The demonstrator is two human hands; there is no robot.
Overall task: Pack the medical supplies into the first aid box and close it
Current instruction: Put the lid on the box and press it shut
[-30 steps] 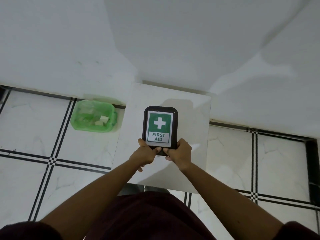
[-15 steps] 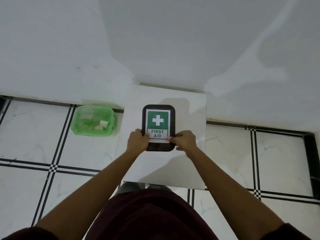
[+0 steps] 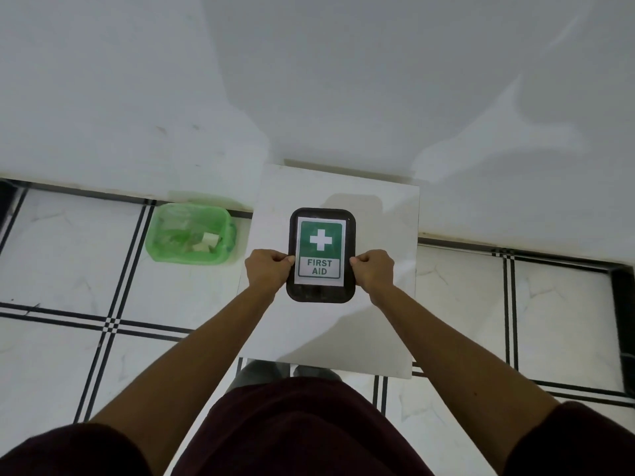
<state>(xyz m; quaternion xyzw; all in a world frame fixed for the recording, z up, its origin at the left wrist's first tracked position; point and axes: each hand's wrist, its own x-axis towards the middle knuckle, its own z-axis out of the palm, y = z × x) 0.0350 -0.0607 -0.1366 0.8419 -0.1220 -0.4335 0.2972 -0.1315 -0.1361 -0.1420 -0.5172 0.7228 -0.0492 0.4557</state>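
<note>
The first aid box (image 3: 321,235) is a dark rounded-rectangle case with a green and white "FIRST AID" label on its lid. It lies flat and closed on a small white table (image 3: 385,214). My left hand (image 3: 268,269) grips its left edge and my right hand (image 3: 372,269) grips its right edge, thumbs on the lid. A green plastic basket (image 3: 158,245) on the floor to the left holds clear and white packets of medical supplies (image 3: 202,240).
The white table stands against a white wall (image 3: 309,80). White floor tiles with black lines (image 3: 113,324) surround it. My dark red clothing (image 3: 302,434) fills the bottom of the view. A dark strip (image 3: 623,304) runs along the far right.
Both hands have slid from the box's near end up along its left and right sides, spreading apart. The box stays flat on the table.
</note>
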